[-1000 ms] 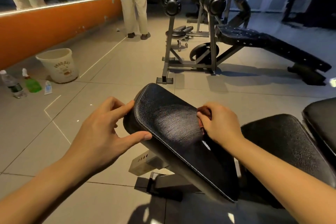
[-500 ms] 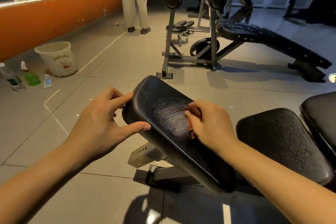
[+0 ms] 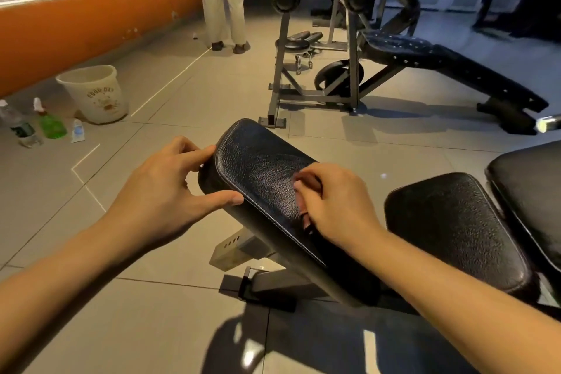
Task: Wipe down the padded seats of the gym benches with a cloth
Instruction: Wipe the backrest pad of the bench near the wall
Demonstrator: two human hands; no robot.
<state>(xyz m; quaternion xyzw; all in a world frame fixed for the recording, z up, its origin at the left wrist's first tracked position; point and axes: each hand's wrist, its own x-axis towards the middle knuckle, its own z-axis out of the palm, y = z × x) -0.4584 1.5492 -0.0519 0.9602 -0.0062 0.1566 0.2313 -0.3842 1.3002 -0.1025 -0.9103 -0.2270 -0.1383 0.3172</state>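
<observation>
A black padded seat (image 3: 261, 167) tilts up in front of me on a grey metal frame. My left hand (image 3: 164, 188) grips its front end, thumb along the near seam and index finger on the far corner. My right hand (image 3: 334, 203) lies on top of the pad with its fingers curled over a small dark cloth (image 3: 305, 218). The hand hides most of the cloth. Behind this seat is the bench's black back pad (image 3: 455, 231), and another black pad (image 3: 531, 185) lies at the right edge.
A cream bucket (image 3: 94, 94), a green spray bottle (image 3: 50, 121), a water bottle (image 3: 18, 127) and a small tube (image 3: 78, 130) stand on the tiled floor at left. A person (image 3: 224, 0) stands by the orange wall. A barbell rack (image 3: 349, 70) with a long bench (image 3: 440, 61) is ahead.
My right hand has slid forward along the pad toward its front end, cloth under the fingers. My left hand kept its grip on the pad's end.
</observation>
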